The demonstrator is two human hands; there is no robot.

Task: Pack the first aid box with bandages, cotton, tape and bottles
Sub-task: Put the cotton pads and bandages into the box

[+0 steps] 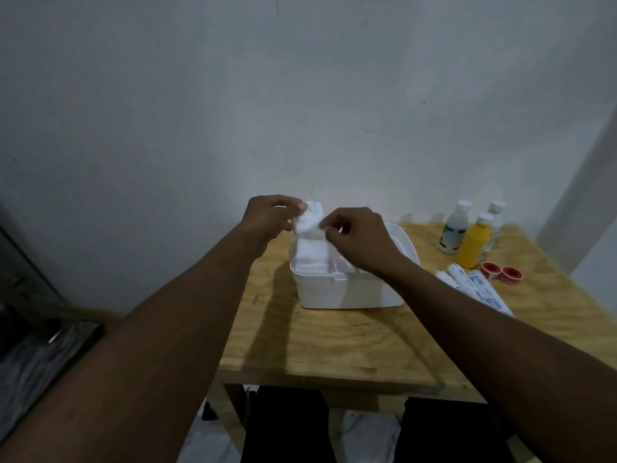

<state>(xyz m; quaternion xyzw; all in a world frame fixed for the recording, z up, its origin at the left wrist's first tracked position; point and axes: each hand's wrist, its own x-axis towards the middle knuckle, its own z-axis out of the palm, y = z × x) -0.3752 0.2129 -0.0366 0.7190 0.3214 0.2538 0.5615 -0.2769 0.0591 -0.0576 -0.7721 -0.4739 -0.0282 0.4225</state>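
Note:
A white open first aid box (347, 292) stands on the wooden table (334, 342). A wad of white cotton (309, 220) rises out of its left part, with more cotton (310, 259) packed below it. My left hand (267, 218) pinches the wad's top left. My right hand (357, 238) pinches its right side above the box. To the right stand a white bottle (454, 227), a yellow bottle (474, 242) and a clear bottle (494, 222). Wrapped bandage rolls (477, 289) and two red tape rolls (500, 271) lie beside them.
A pale wall rises just behind the table. A dark surface (43, 349) sits at the lower left, beyond the table's left edge. My legs in dark trousers show under the table's front edge.

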